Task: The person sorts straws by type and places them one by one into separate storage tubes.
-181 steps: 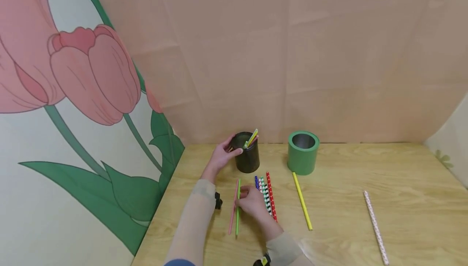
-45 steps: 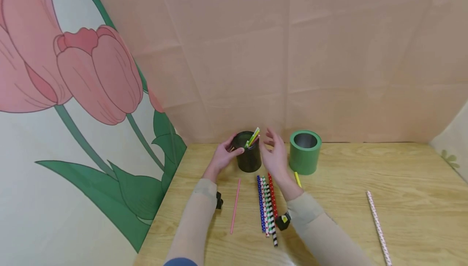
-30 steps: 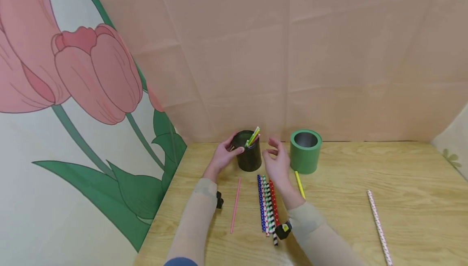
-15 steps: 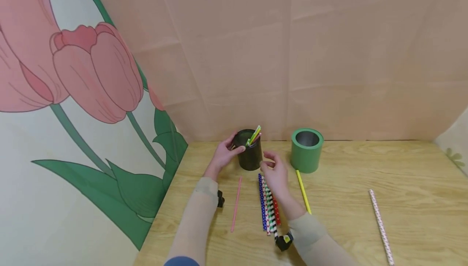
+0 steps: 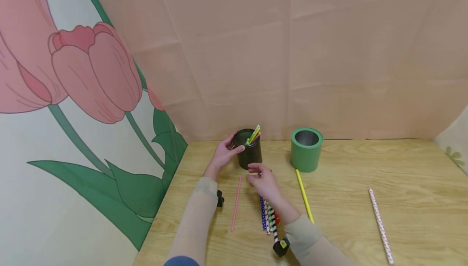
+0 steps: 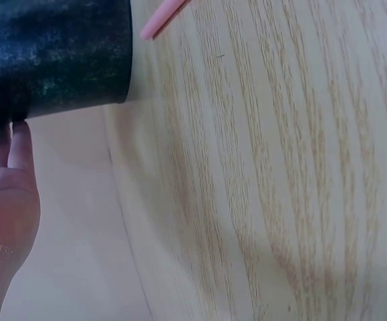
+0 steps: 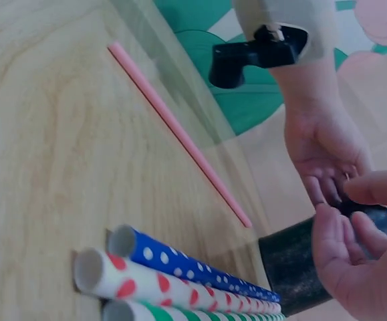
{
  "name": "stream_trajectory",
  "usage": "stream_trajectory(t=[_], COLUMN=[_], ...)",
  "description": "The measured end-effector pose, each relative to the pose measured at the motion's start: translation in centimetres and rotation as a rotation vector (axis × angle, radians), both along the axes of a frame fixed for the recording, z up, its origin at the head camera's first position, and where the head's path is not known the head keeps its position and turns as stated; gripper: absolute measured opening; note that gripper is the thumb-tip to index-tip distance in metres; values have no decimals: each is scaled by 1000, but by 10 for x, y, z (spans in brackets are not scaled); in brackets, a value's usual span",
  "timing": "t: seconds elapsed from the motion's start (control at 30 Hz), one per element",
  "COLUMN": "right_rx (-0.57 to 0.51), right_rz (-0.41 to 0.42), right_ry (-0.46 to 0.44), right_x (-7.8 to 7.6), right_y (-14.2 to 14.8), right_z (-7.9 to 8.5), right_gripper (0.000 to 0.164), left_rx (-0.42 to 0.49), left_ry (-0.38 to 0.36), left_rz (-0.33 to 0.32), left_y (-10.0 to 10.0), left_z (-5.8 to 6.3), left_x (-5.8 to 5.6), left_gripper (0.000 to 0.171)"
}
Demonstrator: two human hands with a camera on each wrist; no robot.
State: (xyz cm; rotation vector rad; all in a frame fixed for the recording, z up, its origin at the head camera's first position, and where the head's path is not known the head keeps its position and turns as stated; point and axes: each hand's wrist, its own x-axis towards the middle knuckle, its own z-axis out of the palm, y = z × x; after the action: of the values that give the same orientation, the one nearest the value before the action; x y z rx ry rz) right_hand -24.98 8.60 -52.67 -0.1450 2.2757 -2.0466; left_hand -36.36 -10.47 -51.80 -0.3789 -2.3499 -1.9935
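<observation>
My left hand (image 5: pixel 224 155) grips the black cup (image 5: pixel 252 158) near its rim, thumb in front and fingers round the far side. Several thin straws (image 5: pixel 254 134), yellow, green and pink, lean in the cup. My right hand (image 5: pixel 266 184) hovers over the upper ends of a row of paper straws, fingers loosely bent with nothing between them. To its left, a thin pink straw (image 5: pixel 236 204) lies on the table. The right wrist view shows a blue dotted straw (image 7: pixel 180 261) beside a white one with red dots (image 7: pixel 163 286); green-striped, black-striped and red straws lie alongside, partly hidden in the head view.
A green cup (image 5: pixel 306 155) stands upright to the right of the black one. Below it lies a yellow straw (image 5: pixel 305 197). Farther right is a pink-and-white patterned straw (image 5: pixel 381 226). A beige-pink sheet (image 5: pixel 234 55) hangs behind the wooden table (image 5: pixel 343 201).
My right hand has come down and left from beside the black cup to above the straws. The thin green straw seen by the pink one has left the table. My left hand stays put.
</observation>
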Motion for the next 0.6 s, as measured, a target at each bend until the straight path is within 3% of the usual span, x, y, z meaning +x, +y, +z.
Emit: stream_trajectory(t=[0.23,0.47,0.6], right_rx=[52,260,306], right_rz=[54,-10,-14], right_ry=[-35,1,-2], right_x=[6,11,11], right_y=[-20,-35,-41], right_z=[-11,-19,-28], right_gripper=[48,57,58], left_rx=[21,-12,-23], left_ry=[-8,-16,-19], left_rz=[-5,5,14], left_y=[-1,0,0], left_z=[1,3,3], left_x=[2,2,2], left_gripper=[76,77,77])
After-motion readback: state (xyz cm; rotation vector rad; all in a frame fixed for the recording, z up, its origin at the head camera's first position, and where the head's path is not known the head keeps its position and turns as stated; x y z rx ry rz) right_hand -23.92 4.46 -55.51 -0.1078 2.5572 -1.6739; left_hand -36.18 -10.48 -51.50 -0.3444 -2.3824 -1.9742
